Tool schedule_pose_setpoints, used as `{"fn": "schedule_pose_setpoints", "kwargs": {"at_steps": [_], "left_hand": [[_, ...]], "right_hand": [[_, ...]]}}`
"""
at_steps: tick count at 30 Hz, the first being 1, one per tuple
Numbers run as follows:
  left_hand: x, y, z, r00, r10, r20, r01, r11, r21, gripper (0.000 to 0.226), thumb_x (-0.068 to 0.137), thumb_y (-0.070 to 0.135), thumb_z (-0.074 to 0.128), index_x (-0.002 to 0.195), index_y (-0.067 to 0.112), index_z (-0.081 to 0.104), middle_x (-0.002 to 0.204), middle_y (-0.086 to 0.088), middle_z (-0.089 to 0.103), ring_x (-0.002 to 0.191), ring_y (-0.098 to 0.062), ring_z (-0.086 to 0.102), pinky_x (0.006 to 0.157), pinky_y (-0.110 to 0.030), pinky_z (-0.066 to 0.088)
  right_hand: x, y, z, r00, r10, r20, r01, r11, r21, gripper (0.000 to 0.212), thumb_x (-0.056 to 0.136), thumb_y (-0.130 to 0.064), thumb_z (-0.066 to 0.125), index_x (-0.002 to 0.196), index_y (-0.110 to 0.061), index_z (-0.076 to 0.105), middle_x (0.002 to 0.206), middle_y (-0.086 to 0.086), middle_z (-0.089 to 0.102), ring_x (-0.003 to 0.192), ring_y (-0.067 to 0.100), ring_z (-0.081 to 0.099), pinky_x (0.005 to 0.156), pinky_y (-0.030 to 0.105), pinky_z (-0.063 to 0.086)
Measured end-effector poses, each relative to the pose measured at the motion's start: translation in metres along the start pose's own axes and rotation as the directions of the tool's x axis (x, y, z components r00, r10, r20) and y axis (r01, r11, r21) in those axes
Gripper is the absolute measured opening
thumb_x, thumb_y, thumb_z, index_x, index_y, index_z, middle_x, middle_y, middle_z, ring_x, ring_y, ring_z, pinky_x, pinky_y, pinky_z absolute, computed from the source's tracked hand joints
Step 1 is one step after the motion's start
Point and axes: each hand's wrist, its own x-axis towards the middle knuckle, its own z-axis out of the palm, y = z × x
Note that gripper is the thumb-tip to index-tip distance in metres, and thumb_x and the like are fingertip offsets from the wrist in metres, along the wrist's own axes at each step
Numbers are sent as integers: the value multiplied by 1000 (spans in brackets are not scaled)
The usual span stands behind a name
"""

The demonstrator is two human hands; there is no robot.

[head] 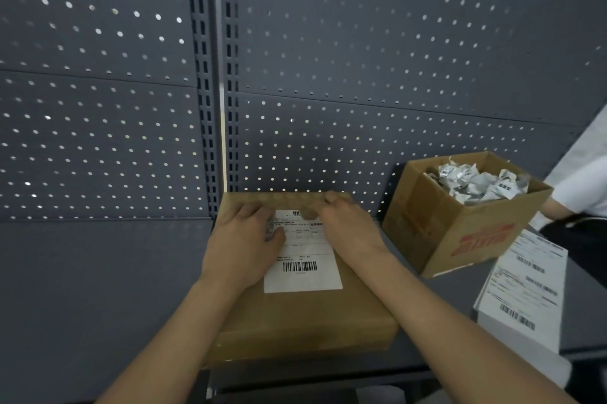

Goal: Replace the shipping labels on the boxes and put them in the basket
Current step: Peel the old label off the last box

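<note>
Grey pegboard wall [361, 42] behind a grey shelf [98, 288]. Flat cardboard box [295, 321] sits on the shelf right in front of you, white shipping label [303, 272] stuck on its top. To the right, well apart, is an open carton [460, 239] full of crumpled paper [476, 183], with a stack of label sheets [525, 288] beside it. White sleeve [584, 180] at the right edge. Your left hand [243, 239] lies flat, fingers straight, pressing the label's left side. Your right hand [348, 229] is at the label's top right, fingers bent; blurred, can't tell if it pinches anything.
</note>
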Motion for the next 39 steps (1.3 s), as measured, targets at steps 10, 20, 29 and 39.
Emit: {"fn": "schedule_pose_setpoints", "kwargs": {"at_steps": [10,20,29,39], "left_hand": [[1,-2,1,1000,-16,6,16,1000,-7,43,94,40,53,135,26,54,141,7,49,132,-16,41,98,-34,43],[2,-3,2,1000,-10,10,10,1000,1,45,94,40,52,136,26,53,142,7,49,134,-16,38,100,-34,41],[1,-2,1,1000,-20,16,20,1000,-6,45,94,42,51,136,27,52,143,8,47,133,-15,39,97,-36,45],[1,-2,0,1000,-16,3,16,1000,-16,40,94,32,50,133,26,57,142,9,49,132,-13,41,94,-34,46]], "right_hand": [[-1,3,4,999,36,-38,-33,997,70,41,93,6,43,128,-10,55,119,9,51,107,29,54,79,36,51],[2,-1,-1,999,43,-29,-42,999,9,29,92,5,42,117,-2,56,117,13,50,107,33,52,81,40,51],[0,5,2,1000,5,-22,-3,998,63,27,93,3,39,117,-2,50,114,14,52,106,29,51,83,30,42],[-15,8,-2,993,46,-111,3,912,409,13,97,-18,55,103,-14,65,106,-5,51,98,9,52,81,18,35]]}}
